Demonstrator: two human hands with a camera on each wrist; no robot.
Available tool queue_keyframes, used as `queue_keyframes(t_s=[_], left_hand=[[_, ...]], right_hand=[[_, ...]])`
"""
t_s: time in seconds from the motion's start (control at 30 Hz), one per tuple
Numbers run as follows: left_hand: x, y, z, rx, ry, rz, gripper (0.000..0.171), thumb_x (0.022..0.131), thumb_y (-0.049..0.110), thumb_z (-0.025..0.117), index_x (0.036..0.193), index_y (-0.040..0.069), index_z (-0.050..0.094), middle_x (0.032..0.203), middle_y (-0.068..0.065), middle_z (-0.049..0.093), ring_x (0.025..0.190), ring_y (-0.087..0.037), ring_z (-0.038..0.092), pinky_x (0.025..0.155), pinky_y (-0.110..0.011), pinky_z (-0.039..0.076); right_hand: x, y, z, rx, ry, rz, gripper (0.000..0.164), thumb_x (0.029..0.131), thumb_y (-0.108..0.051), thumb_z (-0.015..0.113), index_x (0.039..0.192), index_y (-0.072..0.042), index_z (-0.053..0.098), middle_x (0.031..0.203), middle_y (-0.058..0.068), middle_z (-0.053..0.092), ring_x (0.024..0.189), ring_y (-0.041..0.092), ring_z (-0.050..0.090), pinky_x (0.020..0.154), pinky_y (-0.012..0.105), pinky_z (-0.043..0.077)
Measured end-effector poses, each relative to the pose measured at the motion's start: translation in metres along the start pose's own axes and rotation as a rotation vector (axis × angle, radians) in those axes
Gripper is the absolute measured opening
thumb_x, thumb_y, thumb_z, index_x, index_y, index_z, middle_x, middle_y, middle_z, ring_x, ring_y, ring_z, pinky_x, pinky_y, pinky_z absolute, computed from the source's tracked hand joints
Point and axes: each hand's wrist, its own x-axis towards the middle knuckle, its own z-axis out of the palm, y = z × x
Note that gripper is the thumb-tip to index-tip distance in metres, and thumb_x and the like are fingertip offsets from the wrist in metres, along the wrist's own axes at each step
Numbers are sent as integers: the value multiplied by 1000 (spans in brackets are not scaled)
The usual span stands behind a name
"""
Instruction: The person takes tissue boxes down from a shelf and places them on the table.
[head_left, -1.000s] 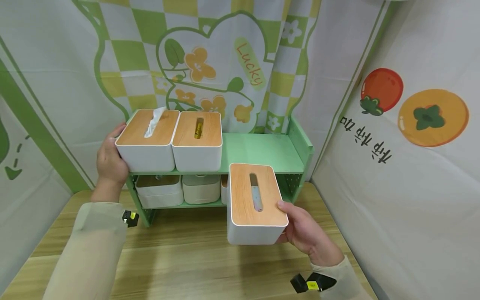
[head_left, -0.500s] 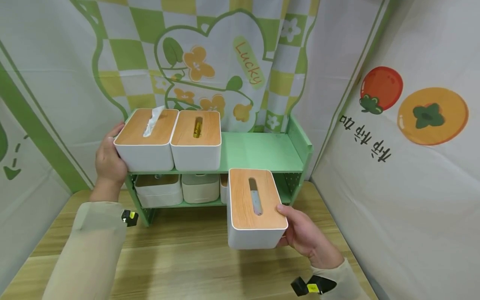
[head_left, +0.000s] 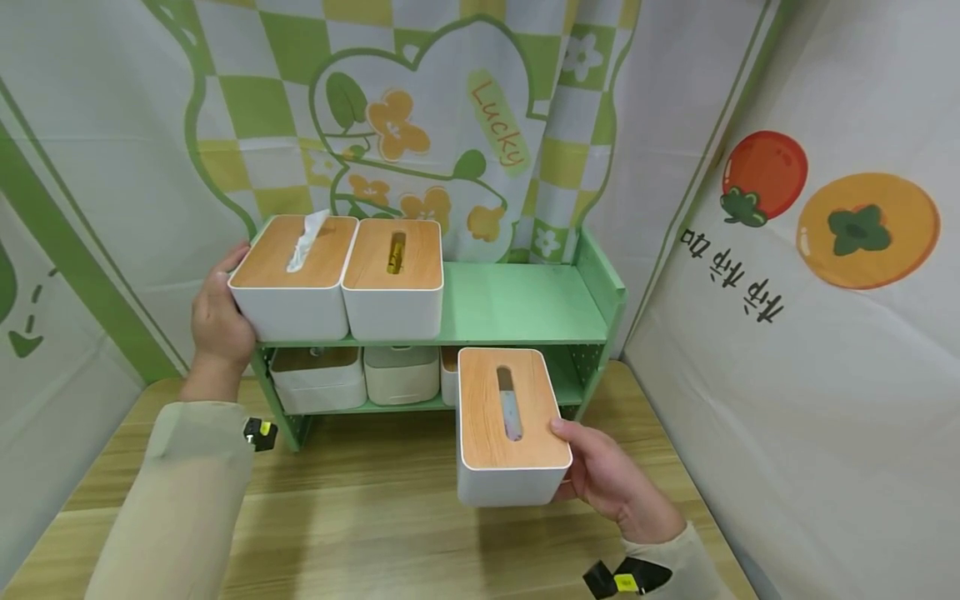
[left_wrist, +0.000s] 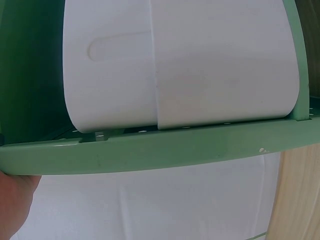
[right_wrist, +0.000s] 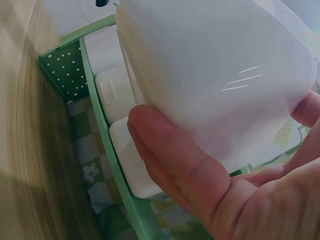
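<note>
My right hand [head_left: 611,479] grips a white tissue box [head_left: 510,408] with a wood-look lid, the thumb on the lid's right edge. Through its slot a pale bluish packet shows. In the right wrist view, fingers spread under the box's white underside [right_wrist: 215,65]. The box is held in front of the green shelf [head_left: 517,304]. My left hand [head_left: 221,321] holds the shelf's left end, its fingertips hidden behind the panel and a tissue box [head_left: 307,312] with a tissue poking out. Beside that stands another tissue box [head_left: 393,312], something yellow in its slot.
On the lower tier sit a white box [head_left: 318,387], a cream box [head_left: 402,383] and a third box partly hidden by the held one. The shelf stands on a wooden table [head_left: 375,492]. Printed curtain [head_left: 420,83] hangs behind, and a fabric wall [head_left: 810,400] rises on the right.
My right hand has lowered the tissue box slightly and drawn it toward me, away from the shelf's front. The left hand stays at the shelf's left end.
</note>
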Motion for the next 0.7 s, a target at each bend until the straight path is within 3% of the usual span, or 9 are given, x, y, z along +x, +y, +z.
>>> queue_keyframes(t_s=[0.33,0.7], left_hand=[[0,0,1,5,16,21,57,107,34,16,146,13,51,151,12,45,136,-3,35,113,-25,23],[0,2,0,9,7,-3,57,107,35,15,147,17,51,151,13,44,137,-4,35,113,-26,23]], right_hand=[[-1,12,-2,-20,16,9,73,103,-37,48,150,14,24,122,28,63,95,31,69,75,52,57],[1,20,-2,-20,51,43,76,101,-38,50,149,15,24,124,30,61,98,34,68,78,54,56]])
